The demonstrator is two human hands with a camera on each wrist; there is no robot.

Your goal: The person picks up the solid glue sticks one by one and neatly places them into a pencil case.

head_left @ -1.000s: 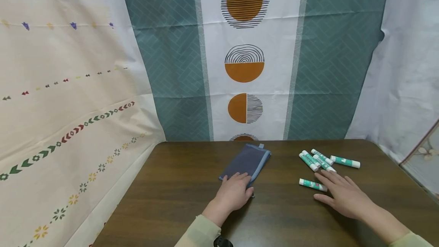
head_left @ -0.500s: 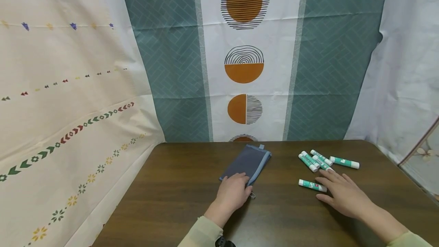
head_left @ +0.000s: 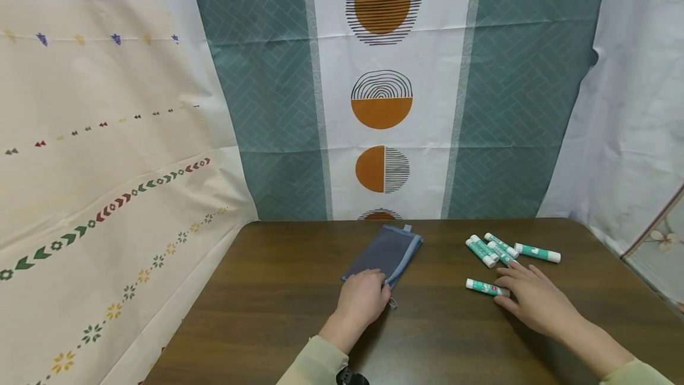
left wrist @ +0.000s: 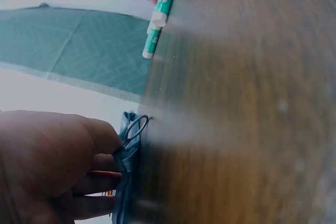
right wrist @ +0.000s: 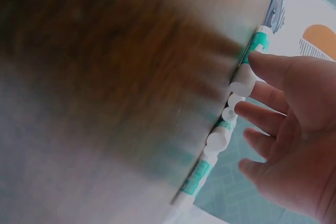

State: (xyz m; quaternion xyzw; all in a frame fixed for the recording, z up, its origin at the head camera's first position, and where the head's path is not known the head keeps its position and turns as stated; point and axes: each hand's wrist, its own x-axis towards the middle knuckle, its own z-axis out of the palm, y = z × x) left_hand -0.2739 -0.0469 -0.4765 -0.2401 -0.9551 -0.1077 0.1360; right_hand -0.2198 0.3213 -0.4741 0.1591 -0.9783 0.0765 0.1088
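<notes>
A dark blue zipper pouch (head_left: pixel 382 251) lies flat and slanted on the table. My left hand (head_left: pixel 360 299) pinches its near end; in the left wrist view the thumb presses beside a small cord loop (left wrist: pixel 137 129), with the other fingers behind the fabric. To the right, a green-and-white glue stick (head_left: pixel 481 287) lies on its side. My right hand (head_left: pixel 537 299) has thumb and index finger around this stick's right end, which they partly hide. Its other fingers extend toward a cluster of similar glue sticks (head_left: pixel 481 252) just behind.
One more glue stick (head_left: pixel 538 252) lies at the right of the cluster. The brown wooden table (head_left: pixel 256 314) ends at the back against a green-and-white patterned cloth (head_left: pixel 513 106). Cream fabric (head_left: pixel 133 195) hangs along the left, white fabric (head_left: pixel 630 106) along the right.
The right thumb and index finger have closed in on the near glue stick. The left fingers have curled more on the pouch's near end. The pouch and glue sticks stay in place.
</notes>
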